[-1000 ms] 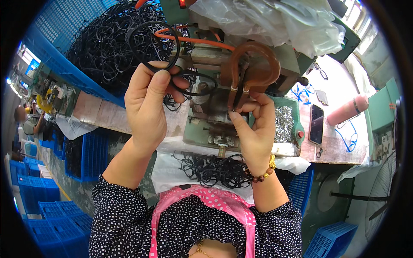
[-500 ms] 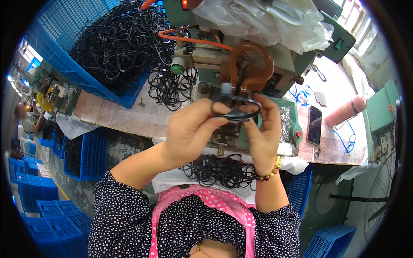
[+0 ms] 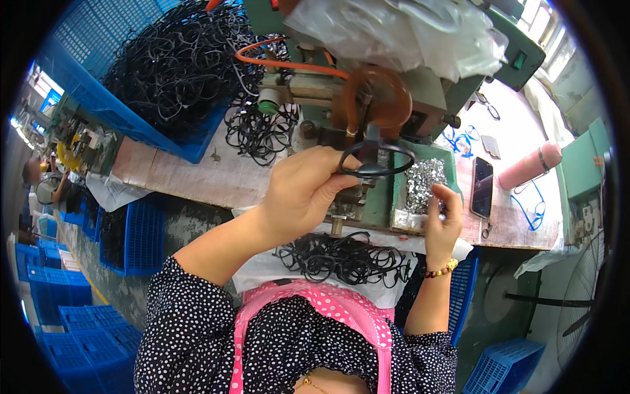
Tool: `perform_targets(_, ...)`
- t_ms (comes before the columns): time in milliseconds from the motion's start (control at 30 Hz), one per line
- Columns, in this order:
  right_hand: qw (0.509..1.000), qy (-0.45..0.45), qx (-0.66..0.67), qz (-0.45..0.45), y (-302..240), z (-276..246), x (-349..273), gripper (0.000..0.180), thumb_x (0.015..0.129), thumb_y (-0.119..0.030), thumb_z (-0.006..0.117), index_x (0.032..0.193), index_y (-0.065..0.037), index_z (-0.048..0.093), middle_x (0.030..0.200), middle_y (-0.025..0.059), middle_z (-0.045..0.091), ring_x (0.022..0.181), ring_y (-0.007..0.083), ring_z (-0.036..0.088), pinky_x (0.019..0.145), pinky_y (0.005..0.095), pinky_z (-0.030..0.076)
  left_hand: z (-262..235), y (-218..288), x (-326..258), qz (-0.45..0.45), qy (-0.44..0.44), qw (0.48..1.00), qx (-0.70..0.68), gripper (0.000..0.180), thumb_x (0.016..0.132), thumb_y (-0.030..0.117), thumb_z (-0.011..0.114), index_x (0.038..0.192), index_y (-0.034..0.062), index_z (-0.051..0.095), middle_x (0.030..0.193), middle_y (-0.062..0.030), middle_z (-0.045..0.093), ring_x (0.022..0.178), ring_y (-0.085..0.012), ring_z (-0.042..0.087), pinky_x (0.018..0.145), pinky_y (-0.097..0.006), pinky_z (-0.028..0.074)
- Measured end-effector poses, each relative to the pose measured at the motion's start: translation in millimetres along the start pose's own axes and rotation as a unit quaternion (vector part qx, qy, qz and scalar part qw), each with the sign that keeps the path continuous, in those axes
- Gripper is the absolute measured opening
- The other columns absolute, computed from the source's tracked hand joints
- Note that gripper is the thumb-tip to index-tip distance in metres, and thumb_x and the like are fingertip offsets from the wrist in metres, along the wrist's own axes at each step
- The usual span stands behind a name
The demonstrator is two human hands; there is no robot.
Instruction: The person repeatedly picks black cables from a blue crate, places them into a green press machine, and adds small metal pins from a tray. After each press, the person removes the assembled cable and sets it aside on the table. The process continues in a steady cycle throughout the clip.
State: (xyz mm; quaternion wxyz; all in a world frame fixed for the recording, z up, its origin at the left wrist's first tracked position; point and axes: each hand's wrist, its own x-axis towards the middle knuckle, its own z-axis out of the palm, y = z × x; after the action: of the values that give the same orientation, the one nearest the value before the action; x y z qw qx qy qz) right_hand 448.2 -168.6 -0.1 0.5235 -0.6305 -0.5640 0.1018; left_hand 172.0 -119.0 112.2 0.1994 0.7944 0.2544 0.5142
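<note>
My left hand (image 3: pixel 298 190) is closed on a black eyeglass frame (image 3: pixel 410 161), pinching it at one side in front of the machine. One round rim of the frame faces me, and the far part overlaps the machine's working head (image 3: pixel 377 105). My right hand (image 3: pixel 443 223) is at the near right edge of a green tray (image 3: pixel 399 197) of small shiny metal pieces (image 3: pixel 423 177). Its thumb and fingers are curled together; anything between them is too small to make out. Several black frames (image 3: pixel 341 259) lie heaped on white cloth at my lap.
A blue crate (image 3: pixel 85 85) heaped with black frames (image 3: pixel 177 72) stands at the far left. More frames (image 3: pixel 259 131) lie beside the machine. On the right are a phone (image 3: pixel 482 187), a pink bottle (image 3: pixel 530 167), small scissors (image 3: pixel 486 231) and blue glasses (image 3: pixel 535 213). Plastic sheeting (image 3: pixel 400 36) covers the machine's top.
My right hand has let go of the eyeglass frame and moved right to the tray of metal pieces. My left hand still holds the frame, shifted slightly right.
</note>
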Motion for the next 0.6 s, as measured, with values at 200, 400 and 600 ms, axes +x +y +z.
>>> perform_targets(200,0.967,-0.081,-0.209,-0.123,-11.9,15.9,9.9,0.014,0.082,-0.011,0.071,0.092,-0.007,0.062,0.110,0.0087,0.064,0.123,0.0344,0.052,0.112,0.0545,0.030,0.4,2.7,3.0,0.049,0.017,0.998,0.022,0.019,0.085,0.005,0.072,0.101,-0.0018,0.064,0.086,-0.0155,0.066,0.075,-0.0351,0.064,0.066,-0.040,0.051)
perform_targets(400,0.981,-0.024,-0.136,-0.140,-16.2,26.5,13.4,0.006,0.086,-0.005,0.067,0.092,-0.004,0.066,0.094,0.0105,0.067,0.095,0.0306,0.060,0.094,0.0428,0.043,-11.3,-11.4,-14.6,0.052,0.056,0.994,0.077,0.017,0.086,-0.003,0.067,0.103,-0.0010,0.066,0.096,-0.0143,0.065,0.088,-0.0293,0.062,0.080,-0.035,0.050)
perform_targets(600,0.995,0.039,-0.044,-0.076,-15.8,32.6,4.7,0.010,0.090,0.000,0.065,0.100,-0.002,0.069,0.089,0.0094,0.065,0.075,0.0219,0.059,0.070,0.0339,0.048,-62.9,-89.8,-57.0,-0.173,0.171,0.949,0.201,0.013,0.092,0.008,0.066,0.104,0.0051,0.064,0.095,-0.0112,0.063,0.082,-0.0248,0.064,0.069,-0.036,0.051)
